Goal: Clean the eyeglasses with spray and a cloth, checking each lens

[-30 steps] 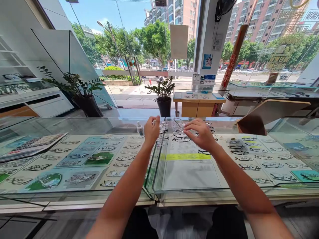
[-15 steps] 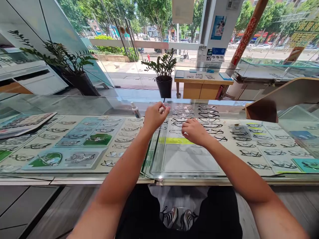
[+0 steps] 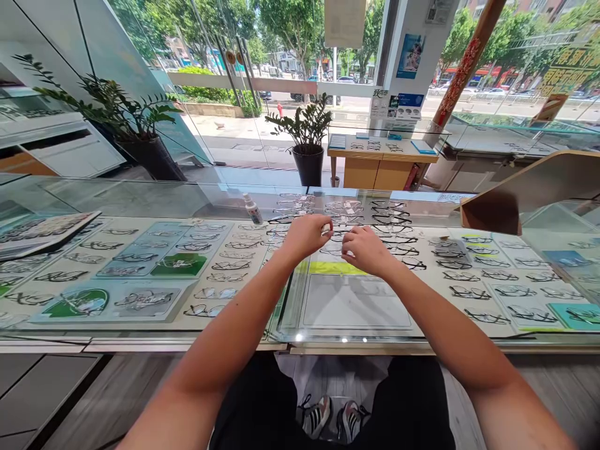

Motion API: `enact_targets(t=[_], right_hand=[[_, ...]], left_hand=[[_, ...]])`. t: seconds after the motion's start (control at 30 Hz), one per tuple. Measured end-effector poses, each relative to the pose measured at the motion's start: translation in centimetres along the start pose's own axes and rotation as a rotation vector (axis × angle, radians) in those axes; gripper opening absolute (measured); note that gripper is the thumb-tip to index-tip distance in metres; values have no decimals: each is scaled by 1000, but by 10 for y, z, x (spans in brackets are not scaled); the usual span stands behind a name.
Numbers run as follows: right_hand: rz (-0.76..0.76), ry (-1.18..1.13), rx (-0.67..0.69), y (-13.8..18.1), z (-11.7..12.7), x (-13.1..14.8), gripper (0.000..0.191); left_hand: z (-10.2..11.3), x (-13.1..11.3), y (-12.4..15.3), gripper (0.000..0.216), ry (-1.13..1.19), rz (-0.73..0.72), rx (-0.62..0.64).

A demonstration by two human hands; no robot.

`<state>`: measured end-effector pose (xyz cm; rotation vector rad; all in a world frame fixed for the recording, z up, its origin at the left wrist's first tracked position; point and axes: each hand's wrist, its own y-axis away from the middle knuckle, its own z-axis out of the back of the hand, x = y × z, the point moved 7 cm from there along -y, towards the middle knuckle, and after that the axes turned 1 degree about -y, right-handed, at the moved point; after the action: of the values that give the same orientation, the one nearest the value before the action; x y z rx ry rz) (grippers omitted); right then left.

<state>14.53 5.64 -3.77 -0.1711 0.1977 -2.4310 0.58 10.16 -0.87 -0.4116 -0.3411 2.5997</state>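
Observation:
My left hand (image 3: 309, 236) is over the glass counter, thumb and fingers curled together in a pinch. Anything between the fingertips is too small or hidden to make out. Close to its right, my right hand (image 3: 368, 250) hangs with its fingers bent inward towards the thumb; what they grip, if anything, cannot be seen. Both hands are above rows of eyeglasses (image 3: 344, 206), and they partly cover some of the frames. A yellow strip (image 3: 328, 269) and a pale tray mat (image 3: 356, 303) lie just nearer than the hands.
A small white spray bottle (image 3: 253, 209) stands on the counter, left of my left hand. More eyeglasses (image 3: 229, 265) line the left display, with a magazine (image 3: 42, 234) at the far left. A brown wooden stand (image 3: 492, 209) rises at the right. Beyond the counter is a potted plant (image 3: 308, 164).
My left hand has moved right and nearer, from over the far rows to beside my right hand, uncovering eyeglasses behind it. My right hand has barely moved.

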Motion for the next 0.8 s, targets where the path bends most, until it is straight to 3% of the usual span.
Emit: enact_targets(t=[0.2, 0.4, 0.63, 0.8], right_hand=[[-185, -88, -186, 5, 18, -31, 28], [-156, -121, -113, 0, 1, -28, 37], [-208, -130, -43, -7, -12, -21, 42], [-199, -202, -242, 1, 15, -23, 45]], left_hand=[[-5, 8, -1, 16, -92, 86, 44], [8, 27, 1, 22, -135, 225, 25], [20, 23, 3, 27, -103, 242, -58], [33, 27, 7, 28, 100, 311, -208]])
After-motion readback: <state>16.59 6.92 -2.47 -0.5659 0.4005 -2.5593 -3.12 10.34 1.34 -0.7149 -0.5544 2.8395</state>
